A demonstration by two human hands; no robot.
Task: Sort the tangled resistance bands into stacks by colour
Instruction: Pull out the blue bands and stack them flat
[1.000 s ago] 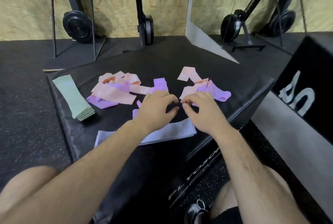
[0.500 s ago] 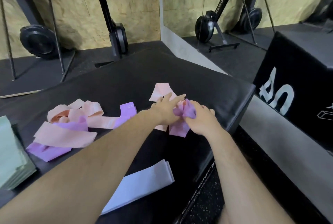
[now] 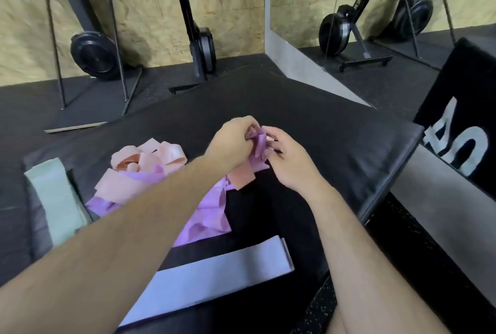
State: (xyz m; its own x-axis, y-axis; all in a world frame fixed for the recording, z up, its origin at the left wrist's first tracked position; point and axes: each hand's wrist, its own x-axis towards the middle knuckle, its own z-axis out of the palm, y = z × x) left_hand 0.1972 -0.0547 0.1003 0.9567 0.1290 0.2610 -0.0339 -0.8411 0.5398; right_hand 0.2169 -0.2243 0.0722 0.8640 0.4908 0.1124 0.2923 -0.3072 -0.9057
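The bench point(image 3: 335, 145) carries everything. The pale stack point(image 3: 214, 277) lies flat at the near edge, its long axis running from near left to far right. The green stack point(image 3: 53, 199) lies flat at the left edge, its long axis running away from you. Both sit apart from the tangle point(image 3: 145, 170) of pink and purple bands, which probably serves to keep sorted colours clear of unsorted ones. You hold the purple band point(image 3: 259, 145) raised above the middle of the bench, just right of the tangle. Its long axis runs from the pinch down and toward you, with the loose end resting on the bench near the pale stack. A pink band point(image 3: 241, 176) hangs across it below your hands. The left hand point(image 3: 233, 143) and right hand point(image 3: 290, 162) meet at the band's top. The fingers point(image 3: 271, 133) of both are clamped on it, probably to work it free of the pink.
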